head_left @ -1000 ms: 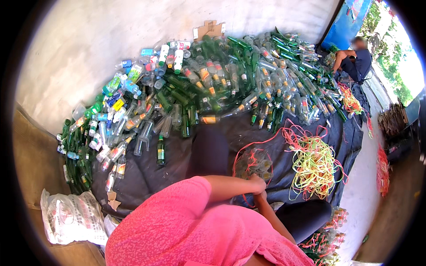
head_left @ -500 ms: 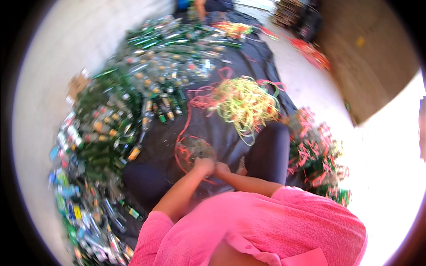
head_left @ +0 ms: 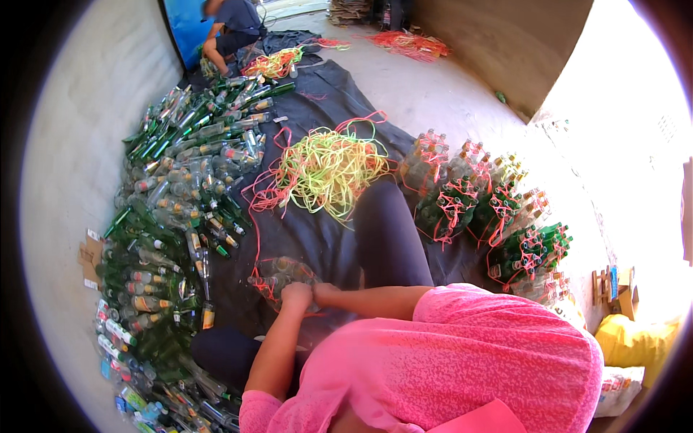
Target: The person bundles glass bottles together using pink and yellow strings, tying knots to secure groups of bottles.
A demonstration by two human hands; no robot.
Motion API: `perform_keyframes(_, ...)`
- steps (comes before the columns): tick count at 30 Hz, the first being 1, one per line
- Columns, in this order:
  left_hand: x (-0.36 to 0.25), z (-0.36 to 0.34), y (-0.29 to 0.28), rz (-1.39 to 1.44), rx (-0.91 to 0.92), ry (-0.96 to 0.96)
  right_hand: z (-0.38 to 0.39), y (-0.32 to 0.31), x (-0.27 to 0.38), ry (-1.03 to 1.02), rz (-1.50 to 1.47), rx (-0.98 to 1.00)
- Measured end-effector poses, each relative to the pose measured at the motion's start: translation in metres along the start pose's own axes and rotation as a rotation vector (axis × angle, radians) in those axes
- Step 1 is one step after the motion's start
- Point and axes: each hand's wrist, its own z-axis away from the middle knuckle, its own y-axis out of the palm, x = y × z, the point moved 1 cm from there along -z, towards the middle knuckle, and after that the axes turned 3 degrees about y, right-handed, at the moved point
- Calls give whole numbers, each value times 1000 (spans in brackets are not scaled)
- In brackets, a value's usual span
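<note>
Between my legs stands a bundle of clear glass bottles [head_left: 287, 270] with a red plastic strap [head_left: 258, 283] around it. My left hand [head_left: 297, 296] is closed at the bundle's near side, and a red strap end pokes out just below it. Right beside it my right hand [head_left: 326, 294] is closed too, almost touching the left; its fingers are mostly hidden, and so is what they grip. From the bundle the red strap runs up to a tangled heap of yellow and red straps [head_left: 328, 169] on the black sheet [head_left: 317, 242].
Loose green and clear bottles [head_left: 180, 187] lie piled along the left wall. Strapped bottle bundles [head_left: 447, 206] stand at my right. A person [head_left: 234, 29] crouches at the far left by another strap heap [head_left: 278, 63]. A yellow sack [head_left: 635, 343] lies at the lower right.
The view has swung toward the right, so the far person and the right-hand bundles show more fully. My hands stay together at the bottle bundle.
</note>
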Motion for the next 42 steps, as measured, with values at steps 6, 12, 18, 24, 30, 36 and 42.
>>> perform_keyframes(6, 2, 7, -3, 29, -38, 43, 27, -10, 2, 39, -113, 40)
perform_keyframes(12, 9, 3, -3, -72, -64, 116, 55, -36, 16, -54, -184, 24)
perform_keyframes(18, 11, 15, -15, -119, -106, 145, 41, -34, 15, 56, -185, 1)
perform_keyframes(24, 32, 17, -29, 152, 83, 20, 16, -13, 11, -67, -30, 46)
perform_keyframes(30, 55, 15, -19, 397, 38, -95, 7, -3, 7, -116, 56, 73)
perform_keyframes(36, 61, 28, -23, 485, -49, -139, 1, -4, 5, -7, 100, 82)
perform_keyframes(42, 67, 29, -18, 545, -104, -166, 11, -8, 6, 28, -30, 105)
